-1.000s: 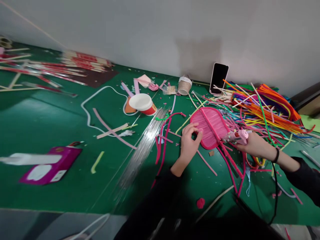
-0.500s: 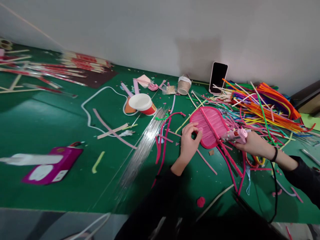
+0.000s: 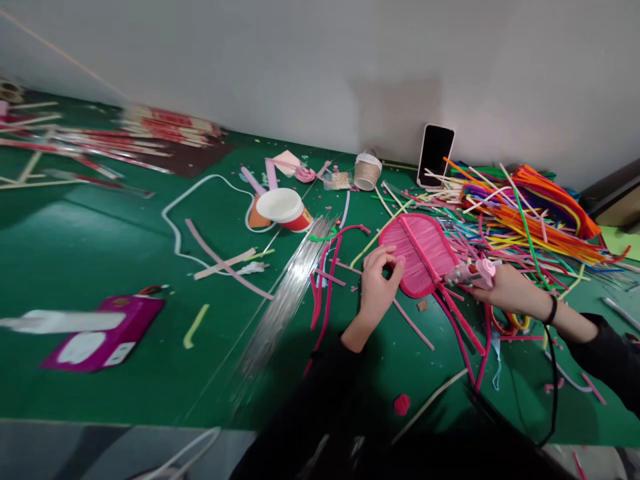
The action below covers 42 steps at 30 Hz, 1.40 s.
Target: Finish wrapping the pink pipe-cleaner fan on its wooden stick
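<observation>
A pink hand fan [image 3: 425, 250] with a rounded, fibre-covered face and a pink fuzzy rim lies on the green table, its handle [image 3: 465, 323] slanting toward me. My left hand [image 3: 379, 287] is closed at the fan's left rim, thumb and fingers curled in a loop; a small pink spot shows at the thumb tip. In my right hand [image 3: 513, 293] is a pink hot glue gun [image 3: 475, 273], its nozzle pointing left at the fan's base, where the handle meets the face. A black cord [image 3: 553, 387] hangs below that hand.
Colourful pipe cleaners [image 3: 535, 213] are heaped at the right, beside a leaning phone [image 3: 436, 155]. A paper cup [image 3: 300, 219], clear thin sticks [image 3: 295, 280], a white cable [image 3: 173, 227] and a purple package [image 3: 120, 327] lie leftward. Bundled red-and-wood sticks [image 3: 170, 123] are farther back.
Hardly anything differs. The glue gun's nozzle has shifted very slightly at the fan's base; my left hand stays at the rim.
</observation>
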Each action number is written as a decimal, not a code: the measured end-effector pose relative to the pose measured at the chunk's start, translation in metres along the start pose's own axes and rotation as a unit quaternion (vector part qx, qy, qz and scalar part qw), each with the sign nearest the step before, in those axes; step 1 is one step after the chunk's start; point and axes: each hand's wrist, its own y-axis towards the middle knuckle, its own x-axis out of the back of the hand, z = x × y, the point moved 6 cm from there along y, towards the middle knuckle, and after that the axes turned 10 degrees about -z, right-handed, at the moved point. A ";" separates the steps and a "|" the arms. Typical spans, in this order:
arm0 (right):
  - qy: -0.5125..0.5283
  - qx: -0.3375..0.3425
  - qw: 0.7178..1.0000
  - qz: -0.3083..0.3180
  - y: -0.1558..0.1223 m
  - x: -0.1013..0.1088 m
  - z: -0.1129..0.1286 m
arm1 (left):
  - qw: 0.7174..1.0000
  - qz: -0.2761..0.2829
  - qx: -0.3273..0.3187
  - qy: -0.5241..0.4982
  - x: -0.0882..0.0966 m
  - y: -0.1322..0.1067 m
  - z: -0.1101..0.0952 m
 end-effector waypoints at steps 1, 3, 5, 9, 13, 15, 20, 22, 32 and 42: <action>0.002 0.001 1.000 0.000 0.000 0.000 0.000 | 1.000 0.000 0.000 0.000 0.000 0.000 0.000; 0.005 0.009 1.000 0.002 -0.001 0.000 0.003 | 1.000 0.000 0.000 0.000 0.000 0.000 0.000; -0.001 0.011 1.000 0.002 -0.001 0.000 0.006 | 1.000 0.000 0.000 0.000 0.000 0.000 0.001; -0.021 -0.001 1.000 0.003 0.000 0.000 0.010 | 1.000 0.001 -0.001 0.002 -0.001 0.000 0.000; -0.020 0.000 1.000 0.006 0.001 0.000 0.009 | 1.000 0.001 0.001 0.003 0.000 0.000 0.001; -0.011 0.007 1.000 0.006 0.001 0.000 0.009 | 1.000 0.002 0.001 0.003 0.000 0.000 0.001; -0.010 0.013 1.000 0.011 0.000 0.001 0.009 | 1.000 0.002 0.001 0.003 0.000 0.000 0.002; -0.014 0.013 1.000 0.012 0.000 0.001 0.011 | 1.000 0.003 -0.001 0.003 0.000 0.000 0.002; -0.043 -0.005 0.999 0.004 -0.001 0.001 0.007 | 1.000 -0.001 -0.003 0.008 -0.001 0.000 0.001; -0.038 -0.018 0.999 0.004 0.000 0.003 0.007 | 1.000 0.002 -0.006 0.009 -0.001 0.000 0.003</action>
